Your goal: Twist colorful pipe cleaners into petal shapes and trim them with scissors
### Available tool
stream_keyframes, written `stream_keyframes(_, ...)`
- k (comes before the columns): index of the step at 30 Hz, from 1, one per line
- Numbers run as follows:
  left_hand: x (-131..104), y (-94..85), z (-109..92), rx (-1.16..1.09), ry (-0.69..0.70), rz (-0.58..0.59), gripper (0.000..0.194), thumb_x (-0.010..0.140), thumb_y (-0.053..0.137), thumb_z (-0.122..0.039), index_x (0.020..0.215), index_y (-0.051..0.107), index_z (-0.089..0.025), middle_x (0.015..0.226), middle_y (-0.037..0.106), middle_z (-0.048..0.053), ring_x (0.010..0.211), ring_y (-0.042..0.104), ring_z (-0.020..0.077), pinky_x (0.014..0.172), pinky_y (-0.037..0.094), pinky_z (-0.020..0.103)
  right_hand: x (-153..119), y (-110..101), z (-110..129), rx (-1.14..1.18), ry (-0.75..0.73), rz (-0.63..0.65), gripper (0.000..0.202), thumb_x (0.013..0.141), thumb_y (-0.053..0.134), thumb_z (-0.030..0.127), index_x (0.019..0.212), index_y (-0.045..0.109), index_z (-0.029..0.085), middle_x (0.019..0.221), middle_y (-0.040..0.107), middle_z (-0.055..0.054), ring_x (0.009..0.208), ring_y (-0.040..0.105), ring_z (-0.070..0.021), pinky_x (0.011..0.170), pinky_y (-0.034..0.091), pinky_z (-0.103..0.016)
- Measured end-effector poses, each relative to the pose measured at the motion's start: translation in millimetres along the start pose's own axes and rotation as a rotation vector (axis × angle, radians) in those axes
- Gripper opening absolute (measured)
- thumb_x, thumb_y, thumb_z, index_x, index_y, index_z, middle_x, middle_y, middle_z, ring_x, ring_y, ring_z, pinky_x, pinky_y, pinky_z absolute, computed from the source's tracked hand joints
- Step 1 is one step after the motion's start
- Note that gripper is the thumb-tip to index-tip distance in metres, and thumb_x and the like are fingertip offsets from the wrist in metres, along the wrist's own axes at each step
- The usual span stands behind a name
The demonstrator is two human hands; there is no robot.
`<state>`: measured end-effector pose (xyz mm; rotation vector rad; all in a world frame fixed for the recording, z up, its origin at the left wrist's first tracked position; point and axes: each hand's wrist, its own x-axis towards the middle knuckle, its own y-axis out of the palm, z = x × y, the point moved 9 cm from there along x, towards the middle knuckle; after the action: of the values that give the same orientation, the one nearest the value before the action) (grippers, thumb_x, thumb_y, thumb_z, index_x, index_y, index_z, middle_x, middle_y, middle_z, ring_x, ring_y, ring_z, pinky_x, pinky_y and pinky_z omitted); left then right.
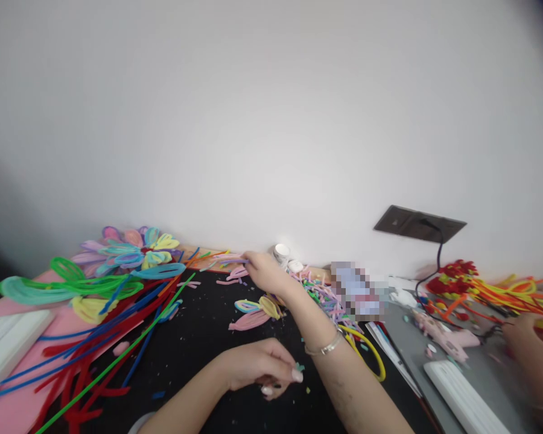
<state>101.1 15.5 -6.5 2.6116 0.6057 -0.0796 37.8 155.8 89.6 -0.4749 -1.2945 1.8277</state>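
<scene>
Low in the middle, my left hand (271, 369) is closed in a pinch, with a small teal piece (300, 366) of fuzzy pipe cleaner at its fingertips. My right arm reaches across to the far edge of the black mat (199, 361). There my right hand (268, 274) has its fingers closed at the ends of pink and purple pipe cleaners (228, 259); the fingertips are partly hidden. Between my hands lies a looped petal cluster (253, 313) in pink, yellow and blue. More short pink pieces (236, 274) lie beside my right hand.
A large pipe-cleaner flower (140, 250) and long red, blue and green stems (113, 325) fill the left. A heap of cut pieces (319, 292), a white cup (281, 253), a blurred phone (357, 292) and a pink glue gun (447, 337) stand right. Another person's hand (531, 349) works far right.
</scene>
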Motion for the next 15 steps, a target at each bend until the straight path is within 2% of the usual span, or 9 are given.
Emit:
stream_keyframes(3, 0.1, -27.1, -18.2, -0.096, 0.221, -0.288, 0.034, 0.073, 0.060, -0.038, 0.053, 0.043, -0.017, 0.040, 0.039, -0.007, 0.034, 0.029, 0.0050, 0.040, 0.023, 0.021, -34.1, -32.4, -9.1, 0.230, 0.023, -0.148, 0.028, 0.084, 0.034, 0.011, 0.096, 0.059, 0.015, 0.081, 0.060, -0.004, 0.079, 0.053, -0.0148, 0.073, 0.039, -0.025)
stream_keyframes(5, -8.5, -50.0, -28.7, -0.134, 0.359, -0.534, 0.035, 0.074, 0.057, -0.045, 0.059, 0.042, -0.018, 0.043, 0.037, -0.008, 0.034, 0.027, 0.0046, 0.039, 0.021, 0.021, -59.9, -40.4, -16.0, 0.415, 0.055, -0.174, 0.027, 0.085, 0.036, 0.015, 0.098, 0.059, 0.016, 0.075, 0.055, -0.001, 0.072, 0.049, -0.0129, 0.069, 0.038, -0.023)
stream_keyframes(6, -14.0, -58.5, -33.4, -0.123, 0.414, -0.633, 0.035, 0.075, 0.057, -0.048, 0.065, 0.044, -0.017, 0.045, 0.036, -0.009, 0.035, 0.026, 0.0042, 0.039, 0.021, 0.020, -71.9, -38.1, -19.0, 0.526, 0.078, -0.149, 0.025, 0.085, 0.036, 0.017, 0.098, 0.058, 0.016, 0.070, 0.051, 0.001, 0.064, 0.046, -0.0111, 0.063, 0.038, -0.022)
stream_keyframes(8, -24.6, -68.8, -43.5, -0.034, 0.502, -0.776, 0.034, 0.073, 0.059, -0.049, 0.081, 0.051, -0.016, 0.052, 0.041, -0.008, 0.039, 0.028, 0.0042, 0.041, 0.022, 0.019, -93.0, -21.3, -20.4, 0.759, 0.120, -0.018, 0.023, 0.087, 0.039, 0.024, 0.096, 0.057, 0.015, 0.059, 0.039, 0.005, 0.051, 0.036, -0.0085, 0.050, 0.032, -0.020)
stream_keyframes(10, -29.9, -70.9, -50.7, 0.069, 0.544, -0.829, 0.038, 0.073, 0.058, -0.050, 0.088, 0.054, -0.015, 0.054, 0.041, -0.008, 0.042, 0.031, 0.0055, 0.043, 0.025, 0.020, -110.8, 1.3, -21.5, 0.962, 0.192, 0.106, 0.023, 0.086, 0.043, 0.031, 0.098, 0.054, 0.016, 0.056, 0.031, 0.007, 0.044, 0.027, -0.0067, 0.042, 0.026, -0.018)
stream_keyframes(13, -32.8, -70.0, -54.6, 0.196, 0.553, -0.869, 0.040, 0.076, 0.052, -0.053, 0.078, 0.058, -0.013, 0.052, 0.038, -0.006, 0.045, 0.033, 0.0072, 0.044, 0.026, 0.020, -126.8, 31.2, -22.0, 1.090, 0.251, 0.224, 0.021, 0.085, 0.047, 0.036, 0.088, 0.055, 0.016, 0.053, 0.030, 0.008, 0.041, 0.024, -0.0053, 0.039, 0.022, -0.017)
stream_keyframes(15, -34.2, -70.3, -54.8, 0.258, 0.548, -0.902, 0.041, 0.078, 0.049, -0.053, 0.071, 0.059, -0.013, 0.053, 0.039, -0.005, 0.046, 0.034, 0.0079, 0.045, 0.027, 0.021, -130.0, 42.8, -24.1, 1.113, 0.254, 0.239, 0.024, 0.083, 0.049, 0.039, 0.080, 0.054, 0.016, 0.052, 0.033, 0.007, 0.040, 0.027, -0.0055, 0.038, 0.024, -0.017)
